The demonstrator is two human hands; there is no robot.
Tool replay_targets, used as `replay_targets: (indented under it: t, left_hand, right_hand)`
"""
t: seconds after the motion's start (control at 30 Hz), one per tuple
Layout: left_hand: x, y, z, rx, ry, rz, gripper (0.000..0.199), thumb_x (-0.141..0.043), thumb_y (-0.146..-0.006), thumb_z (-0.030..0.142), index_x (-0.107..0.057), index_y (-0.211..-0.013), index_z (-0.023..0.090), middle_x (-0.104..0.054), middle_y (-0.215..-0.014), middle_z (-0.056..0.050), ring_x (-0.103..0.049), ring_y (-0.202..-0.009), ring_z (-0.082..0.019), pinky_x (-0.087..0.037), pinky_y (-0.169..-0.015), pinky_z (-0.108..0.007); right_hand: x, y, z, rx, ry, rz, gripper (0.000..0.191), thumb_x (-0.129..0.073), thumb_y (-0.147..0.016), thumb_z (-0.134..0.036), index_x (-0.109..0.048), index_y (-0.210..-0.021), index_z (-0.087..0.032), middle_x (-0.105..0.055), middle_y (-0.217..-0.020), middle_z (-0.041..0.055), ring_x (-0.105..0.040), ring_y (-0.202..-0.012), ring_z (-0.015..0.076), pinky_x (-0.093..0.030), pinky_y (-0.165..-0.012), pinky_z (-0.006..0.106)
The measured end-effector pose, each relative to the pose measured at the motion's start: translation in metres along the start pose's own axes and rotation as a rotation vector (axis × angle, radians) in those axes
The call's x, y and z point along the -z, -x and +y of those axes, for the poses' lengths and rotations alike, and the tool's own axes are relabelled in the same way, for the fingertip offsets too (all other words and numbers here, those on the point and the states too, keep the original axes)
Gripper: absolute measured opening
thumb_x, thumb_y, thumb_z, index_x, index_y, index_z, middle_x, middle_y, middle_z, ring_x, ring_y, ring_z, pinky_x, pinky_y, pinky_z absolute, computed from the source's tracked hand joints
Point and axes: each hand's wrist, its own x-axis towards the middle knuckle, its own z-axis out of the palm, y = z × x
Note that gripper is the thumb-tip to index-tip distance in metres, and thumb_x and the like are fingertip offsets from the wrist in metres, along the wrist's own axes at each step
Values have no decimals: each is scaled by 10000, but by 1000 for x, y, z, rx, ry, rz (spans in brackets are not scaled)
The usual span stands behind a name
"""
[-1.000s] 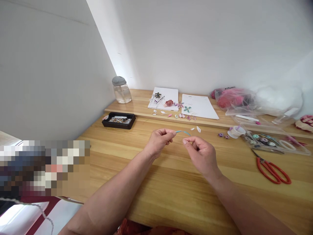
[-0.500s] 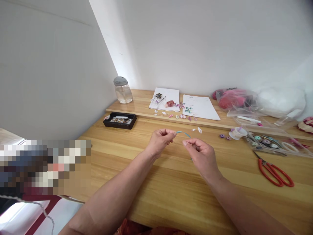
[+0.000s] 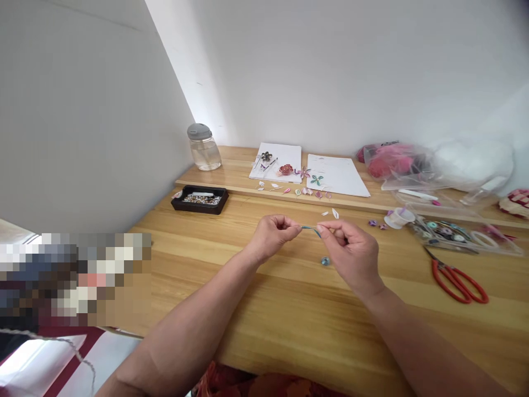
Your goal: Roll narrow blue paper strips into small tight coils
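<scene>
My left hand (image 3: pixel 273 238) pinches one end of a thin teal-blue thread-wrapped strand (image 3: pixel 309 227) between thumb and fingertips. The strand bows slightly upward over the tabletop. At its other end, the thumb and index finger of my right hand (image 3: pixel 353 253) are closed on it. Just below the right fingers shows a small round blue bobbin (image 3: pixel 325 261); whether it hangs or rests on the wood I cannot tell. White petal pieces (image 3: pixel 335 213) lie beyond the hands.
Red-handled scissors (image 3: pixel 458 281) lie at the right, near a clear box of bobbins (image 3: pixel 450 237) and a white spool (image 3: pixel 399 218). A black bead tray (image 3: pixel 199 207) sits left, a water bottle (image 3: pixel 205 151) behind it. Paper sheets (image 3: pixel 343 176) and wire flowers (image 3: pixel 316 180) lie on the raised back ledge.
My right hand has moved up, its fingertips now on the strand close to the left hand's. The blue bobbin, mostly hidden before, is in plain sight. The camera view has shifted slightly.
</scene>
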Motion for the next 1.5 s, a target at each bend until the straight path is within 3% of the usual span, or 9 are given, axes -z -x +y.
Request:
replay_targets:
  t: [0.33,0.6,0.7,0.77,0.87,0.93,1.17,1.33,1.5]
  left_hand:
    - [-1,5,-5,36,-92,-184,314,-731,-693,447,-656,-729,144,-572,-639,13,-446,-579,-85,-321,-564,-235]
    - [0,6,-3,30,-67,-257,293,-731,-698,425,-676,-746,142,-619,-698,-8,-489,-616,-95,-354,-600,-240]
    - [0,7,1,45,-32,-267,291,-740,-689,415,-669,-735,136,-592,-662,2,-460,-594,-86,-333,-583,-239]
    - [-1,7,4,58,14,-251,288,-747,-684,405,-655,-717,134,-551,-613,18,-430,-568,-75,-312,-567,-236]
    - [-1,5,5,43,91,-172,286,-755,-676,393,-642,-704,131,-533,-591,25,-420,-553,-69,-304,-557,-236]
    - [-2,3,5,23,154,-103,292,-756,-675,396,-636,-704,132,-541,-599,23,-418,-547,-66,-303,-551,-233]
    - [-4,0,3,-24,234,123,315,-774,-654,395,-612,-678,127,-520,-584,36,-383,-529,-53,-292,-538,-220]
    - [-3,-1,3,-14,200,157,314,-770,-657,397,-620,-690,124,-527,-585,33,-392,-530,-56,-298,-538,-215]
    - [-3,-1,1,-8,143,139,327,-777,-644,411,-632,-693,121,-556,-610,20,-425,-550,-64,-323,-553,-217]
  right_hand:
    - [1,-6,7,77,-9,-56,158,-644,-828,-306,-747,-850,-189,-328,-510,-70,-316,-488,92,-310,-510,250]
    - [-1,-7,13,-17,-73,-143,184,-656,-811,-342,-744,-843,-184,-354,-505,-67,-305,-492,87,-284,-495,248]
    - [-4,-9,18,-142,-175,-200,209,-694,-770,-378,-736,-811,-178,-371,-494,-65,-312,-486,85,-275,-475,243]
    - [-6,-10,21,-306,-314,-264,252,-727,-727,-418,-719,-788,-173,-432,-516,-54,-331,-480,81,-266,-446,236]
    - [-10,-10,21,-565,-529,-334,325,-775,-660,-466,-675,-763,-174,-458,-529,-60,-305,-428,62,-238,-395,223]
    - [-11,-7,19,-632,-607,-361,336,-793,-648,-461,-638,-731,-175,-424,-511,-76,-294,-402,50,-242,-385,215]
    - [-16,3,9,-601,-626,-327,303,-772,-692,-442,-653,-735,-167,-443,-499,-66,-360,-396,56,-272,-393,209]
    - [-17,7,3,-466,-474,-256,285,-726,-740,-450,-675,-753,-170,-428,-501,-60,-340,-426,69,-262,-402,220]
    - [-9,10,-4,-214,-204,-141,224,-665,-809,-388,-678,-743,-175,-394,-506,-59,-337,-457,79,-310,-454,232]
